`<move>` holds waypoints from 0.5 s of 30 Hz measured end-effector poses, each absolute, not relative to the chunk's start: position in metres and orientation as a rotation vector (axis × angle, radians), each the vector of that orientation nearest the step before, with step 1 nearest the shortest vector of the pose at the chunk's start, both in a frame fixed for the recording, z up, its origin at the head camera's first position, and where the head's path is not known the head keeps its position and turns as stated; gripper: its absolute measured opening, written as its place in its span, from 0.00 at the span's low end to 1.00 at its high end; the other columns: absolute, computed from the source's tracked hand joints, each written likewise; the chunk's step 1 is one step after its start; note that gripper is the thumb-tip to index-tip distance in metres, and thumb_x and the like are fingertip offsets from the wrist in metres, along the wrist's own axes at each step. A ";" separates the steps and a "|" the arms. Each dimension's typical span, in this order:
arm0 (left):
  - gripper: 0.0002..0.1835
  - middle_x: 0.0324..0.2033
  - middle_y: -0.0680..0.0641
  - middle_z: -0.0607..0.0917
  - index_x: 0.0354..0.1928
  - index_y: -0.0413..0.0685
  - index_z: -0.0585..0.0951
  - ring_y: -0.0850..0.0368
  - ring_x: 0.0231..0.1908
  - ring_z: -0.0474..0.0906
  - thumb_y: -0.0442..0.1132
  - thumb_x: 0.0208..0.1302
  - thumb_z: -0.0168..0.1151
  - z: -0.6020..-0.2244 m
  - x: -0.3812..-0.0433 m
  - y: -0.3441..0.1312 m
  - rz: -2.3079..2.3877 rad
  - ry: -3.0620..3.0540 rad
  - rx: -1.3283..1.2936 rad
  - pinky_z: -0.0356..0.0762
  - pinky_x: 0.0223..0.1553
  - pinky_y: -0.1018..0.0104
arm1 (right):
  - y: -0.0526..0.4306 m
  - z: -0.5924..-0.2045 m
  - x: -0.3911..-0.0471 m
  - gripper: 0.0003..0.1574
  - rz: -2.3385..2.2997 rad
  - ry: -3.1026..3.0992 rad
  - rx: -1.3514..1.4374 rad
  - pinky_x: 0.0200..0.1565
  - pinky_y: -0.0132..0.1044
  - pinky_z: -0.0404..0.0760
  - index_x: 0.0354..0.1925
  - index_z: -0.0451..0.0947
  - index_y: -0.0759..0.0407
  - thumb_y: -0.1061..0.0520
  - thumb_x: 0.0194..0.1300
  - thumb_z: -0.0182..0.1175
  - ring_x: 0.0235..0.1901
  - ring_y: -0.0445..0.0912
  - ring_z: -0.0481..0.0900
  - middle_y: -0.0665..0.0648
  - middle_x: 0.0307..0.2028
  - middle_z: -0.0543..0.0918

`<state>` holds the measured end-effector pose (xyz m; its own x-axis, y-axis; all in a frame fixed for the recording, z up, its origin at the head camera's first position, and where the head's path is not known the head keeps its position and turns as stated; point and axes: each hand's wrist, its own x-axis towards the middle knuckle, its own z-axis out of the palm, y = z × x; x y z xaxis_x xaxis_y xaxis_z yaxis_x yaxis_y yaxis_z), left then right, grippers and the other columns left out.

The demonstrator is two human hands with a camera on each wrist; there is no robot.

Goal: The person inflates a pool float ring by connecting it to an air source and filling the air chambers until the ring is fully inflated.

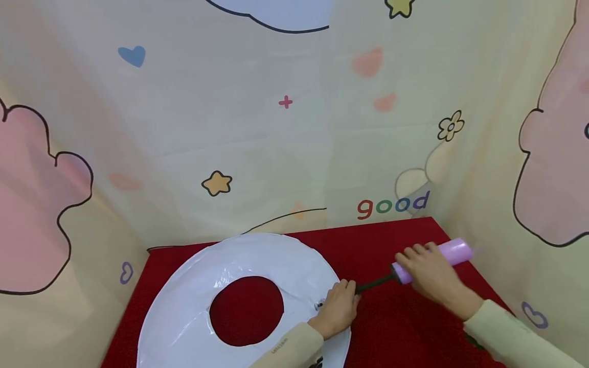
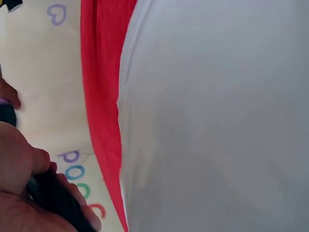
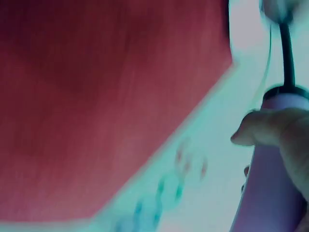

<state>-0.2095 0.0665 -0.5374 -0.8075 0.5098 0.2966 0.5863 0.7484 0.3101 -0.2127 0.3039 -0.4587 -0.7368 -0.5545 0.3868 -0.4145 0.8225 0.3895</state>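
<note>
A white, glossy inflatable ring [image 1: 179,301] lies on the red cloth, its round hole showing the cloth below. At its right edge my left hand [image 1: 338,309] curls round the black handle [image 2: 60,200] of a hand pump. A clear valve [image 1: 318,306] shows on the ring beside this hand. My right hand [image 1: 432,276] grips the pump's purple barrel [image 1: 456,251], tilted up to the right. Between the hands runs the black rod [image 1: 375,283], drawn out of the barrel. In the right wrist view, the thumb lies across the barrel [image 3: 270,193] near its black cap.
Red cloth [image 1: 386,327] covers the table under the ring and hands. Pale printed curtains [image 1: 257,133] with stars, hearts and the word "good" [image 1: 393,205] stand behind and on both sides. Dark printing on the ring shows beside the left sleeve [image 1: 294,347].
</note>
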 end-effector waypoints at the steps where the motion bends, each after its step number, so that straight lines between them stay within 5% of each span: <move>1: 0.06 0.26 0.52 0.74 0.34 0.48 0.71 0.58 0.28 0.72 0.42 0.65 0.54 -0.537 -0.210 0.065 -0.573 -2.756 -0.859 0.64 0.26 0.70 | 0.290 -0.465 -0.215 0.33 -0.397 -2.518 0.744 0.40 0.49 0.72 0.39 0.73 0.53 0.54 0.30 0.75 0.36 0.52 0.78 0.55 0.32 0.80; 7: 0.05 0.28 0.51 0.76 0.37 0.48 0.73 0.57 0.31 0.74 0.41 0.64 0.54 -0.538 -0.210 0.063 -0.553 -2.765 -0.839 0.68 0.29 0.67 | 0.236 -0.491 -0.216 0.33 -0.443 -2.568 0.792 0.40 0.45 0.75 0.40 0.73 0.52 0.50 0.33 0.76 0.35 0.50 0.80 0.54 0.34 0.82; 15: 0.06 0.25 0.53 0.73 0.32 0.50 0.71 0.61 0.26 0.70 0.42 0.66 0.53 -0.542 -0.204 0.060 -0.558 -2.764 -0.922 0.62 0.24 0.72 | 0.280 -0.472 -0.210 0.34 -0.347 -2.615 0.818 0.40 0.47 0.73 0.41 0.75 0.50 0.53 0.30 0.75 0.36 0.50 0.79 0.52 0.34 0.83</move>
